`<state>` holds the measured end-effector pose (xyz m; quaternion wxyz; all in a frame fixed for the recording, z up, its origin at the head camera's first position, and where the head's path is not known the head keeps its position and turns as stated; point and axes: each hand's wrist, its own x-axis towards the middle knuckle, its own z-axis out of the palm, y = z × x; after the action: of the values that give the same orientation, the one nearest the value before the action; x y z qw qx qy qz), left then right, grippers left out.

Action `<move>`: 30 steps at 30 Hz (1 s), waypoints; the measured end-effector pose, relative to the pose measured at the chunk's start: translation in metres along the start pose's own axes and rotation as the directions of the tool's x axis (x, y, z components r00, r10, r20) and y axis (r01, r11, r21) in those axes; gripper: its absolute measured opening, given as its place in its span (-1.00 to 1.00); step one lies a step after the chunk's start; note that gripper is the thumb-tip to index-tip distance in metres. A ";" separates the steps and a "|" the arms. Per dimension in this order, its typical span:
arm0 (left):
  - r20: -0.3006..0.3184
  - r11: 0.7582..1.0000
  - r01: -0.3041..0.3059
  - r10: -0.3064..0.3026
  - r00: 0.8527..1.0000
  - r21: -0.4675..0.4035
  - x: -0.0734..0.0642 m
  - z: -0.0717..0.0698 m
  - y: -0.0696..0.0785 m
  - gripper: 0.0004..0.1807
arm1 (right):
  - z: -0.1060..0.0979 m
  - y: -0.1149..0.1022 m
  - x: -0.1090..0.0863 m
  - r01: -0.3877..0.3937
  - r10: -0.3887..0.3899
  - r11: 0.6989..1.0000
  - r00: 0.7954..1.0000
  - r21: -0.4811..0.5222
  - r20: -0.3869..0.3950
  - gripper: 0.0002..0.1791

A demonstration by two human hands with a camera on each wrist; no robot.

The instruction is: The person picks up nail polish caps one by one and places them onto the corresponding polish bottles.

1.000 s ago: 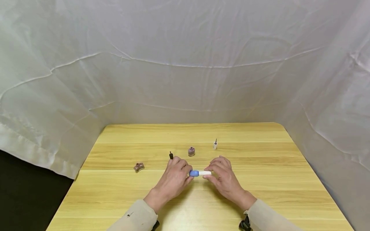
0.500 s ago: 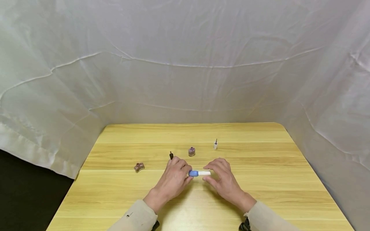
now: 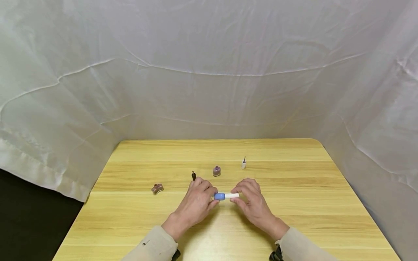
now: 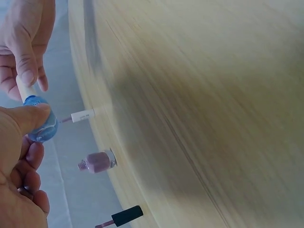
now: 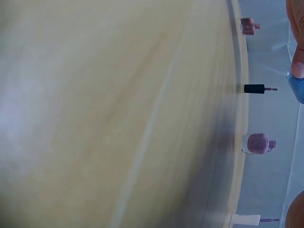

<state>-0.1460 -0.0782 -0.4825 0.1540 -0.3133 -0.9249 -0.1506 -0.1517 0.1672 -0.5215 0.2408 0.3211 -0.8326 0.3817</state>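
Held sideways above the wooden table is a blue nail polish bottle (image 3: pixel 219 196) with a long white cap (image 3: pixel 232 195). My left hand (image 3: pixel 195 201) grips the bottle's blue body between thumb and fingers; the thumb lies across the glass in the left wrist view. From the other side, my right hand (image 3: pixel 254 203) pinches the white cap between thumb and fingertips. Only a sliver of the blue bottle (image 5: pixel 298 88) shows in the right wrist view. Just beyond the left hand stands a black brush cap (image 3: pixel 193 176), its brush pointing up and its base partly hidden.
An uncapped mauve nail polish bottle (image 3: pixel 217 172) stands beyond the hands. Farther right is a white brush cap (image 3: pixel 243 164), brush upward. A star-shaped brownish-pink bottle (image 3: pixel 157 189) is at the left. Pale cloth (image 3: pixel 215 98) hangs behind the wooden table (image 3: pixel 294 174).
Half a second ago the right fingers were spread off the white cap; now they pinch it again. The left hand keeps its grip on the bottle, nearly still.
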 end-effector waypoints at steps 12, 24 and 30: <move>-0.010 1.000 -0.008 0.009 1.000 0.015 0.001 -0.001 0.001 -0.76 | 0.000 0.001 -0.002 -0.025 0.025 0.999 0.999 -0.026 0.026 -0.71; -0.015 1.000 -0.007 0.008 1.000 0.024 0.001 0.001 0.000 -0.76 | 0.001 0.004 -0.002 0.009 -0.008 0.998 1.000 -0.055 0.015 -0.80; -0.016 1.000 0.008 -0.007 1.000 0.027 0.001 -0.001 -0.001 -0.76 | 0.000 0.002 -0.003 -0.019 0.020 0.999 0.999 -0.047 0.033 -0.67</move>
<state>-0.1474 -0.0784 -0.4815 0.1650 -0.3066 -0.9268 -0.1409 -0.1508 0.1690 -0.5247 0.2304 0.3137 -0.8483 0.3589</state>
